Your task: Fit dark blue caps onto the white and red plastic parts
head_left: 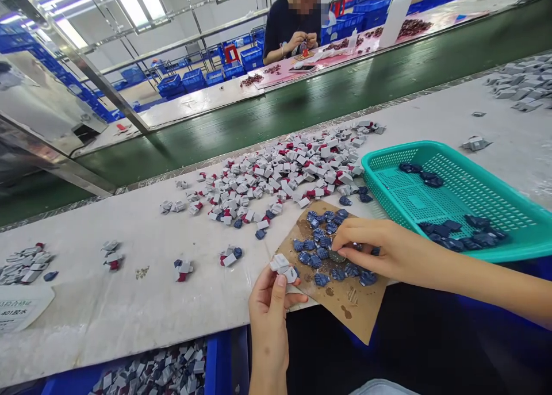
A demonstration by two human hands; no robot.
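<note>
My left hand [268,309] pinches a small white plastic part [283,267] between thumb and fingers at the near edge of the white table [129,303]. Fingers curled, my right hand [379,248] reaches down onto a cluster of small blue parts [321,251] lying on a brown cardboard sheet [349,303]. Whether it has hold of one is hidden. Behind the cardboard spreads a large pile of white, red and blue parts [284,176].
A teal mesh basket [431,199] with several dark blue parts sits at the right. A blue bin of white parts [164,372] stands below the table edge. A green conveyor belt [302,107] runs behind; a person in dark clothing [288,24] works across it.
</note>
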